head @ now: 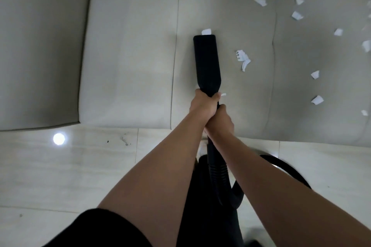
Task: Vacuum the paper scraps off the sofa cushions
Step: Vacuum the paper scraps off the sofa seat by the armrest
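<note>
Nearest the camera, a black sleeve (pixel 96 228) covers the upper left arm, and both bare forearms reach forward over a pale tiled floor (pixel 70 176), where a round spot of reflected light (pixel 59 139) shines near the sofa's base. Between the arms a black ribbed hose (pixel 217 170) runs up from the dark clothing below, and a loop of it curves out to the right across the tiles. The right hand (pixel 219 121) wraps its fingers round the black tube just above the ribbed part. The left hand (pixel 202 104) sits directly ahead of it and touches it, its fingers curled tightly round the neck of the vacuum nozzle (pixel 206 60). The flat black nozzle lies along the middle cushion (pixel 226 16) of the grey sofa, close to the seam with the left cushion (pixel 130 46), its mouth pointing away from the person. One white paper scrap (pixel 206 31) sits right at the mouth's far edge, touching it. A tiny scrap (pixel 223 94) lies just beside the left hand's fingertips. To the right of the nozzle, a crumpled cluster of torn paper (pixel 243 59) rests on the same cushion. Further paper scraps (pixel 317 100) are scattered across the right cushion (pixel 331 126), with more toward the sofa's back. The wide armrest (pixel 40 46) bounds the left side.
</note>
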